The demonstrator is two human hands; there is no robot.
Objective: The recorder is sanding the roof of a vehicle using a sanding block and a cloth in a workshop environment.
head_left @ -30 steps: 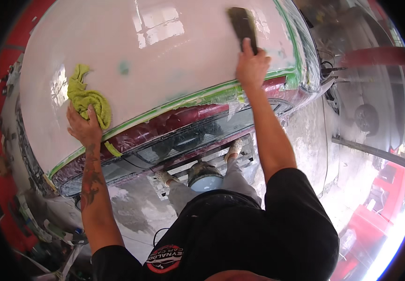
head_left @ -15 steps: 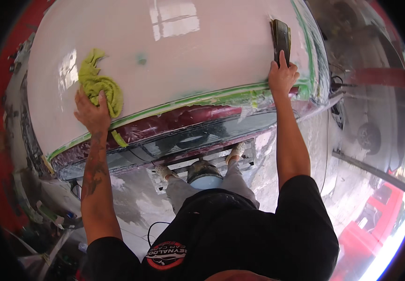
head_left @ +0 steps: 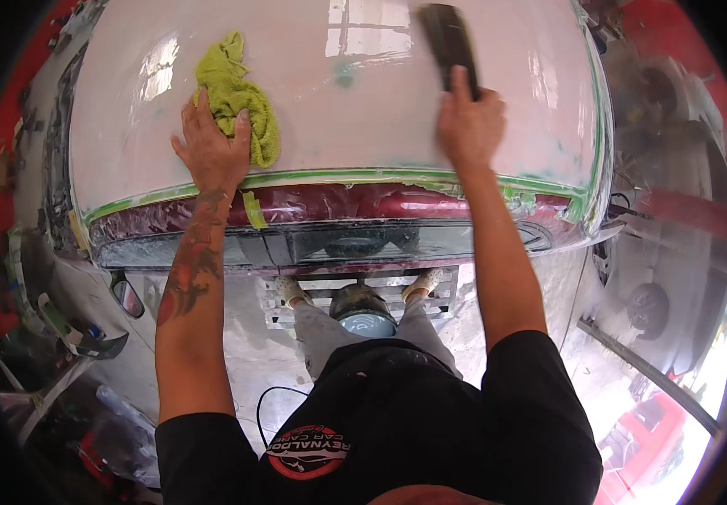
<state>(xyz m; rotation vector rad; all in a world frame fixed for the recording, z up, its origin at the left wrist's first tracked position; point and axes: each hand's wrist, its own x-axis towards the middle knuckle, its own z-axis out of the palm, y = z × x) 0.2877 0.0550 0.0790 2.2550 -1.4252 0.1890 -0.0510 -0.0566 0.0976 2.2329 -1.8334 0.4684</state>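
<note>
A car roof (head_left: 296,126) with a pale pinkish, wet-looking surface and a few green patches lies before me. My left hand (head_left: 214,151) presses on a crumpled lime-green towel (head_left: 233,88) at the left of the roof, the cloth between thumb and fingers. My right hand (head_left: 470,126) grips a long dark sanding block (head_left: 446,46), its far end pointing away from me. Hand and block are smeared by motion, and the block's underside is hidden. Green masking tape (head_left: 338,175) runs along the roof's near edge.
Below the tape are a dark red strip (head_left: 296,202) and the car's window glass (head_left: 431,241). My feet stand on a slatted platform (head_left: 278,305), with a bucket (head_left: 365,324) between my legs. A side mirror (head_left: 128,296) sticks out at left. Another car (head_left: 675,252) stands at right.
My right hand has swept the sanding block leftward from the roof's right edge toward the middle. The view has shifted; my left hand stays with the towel.
</note>
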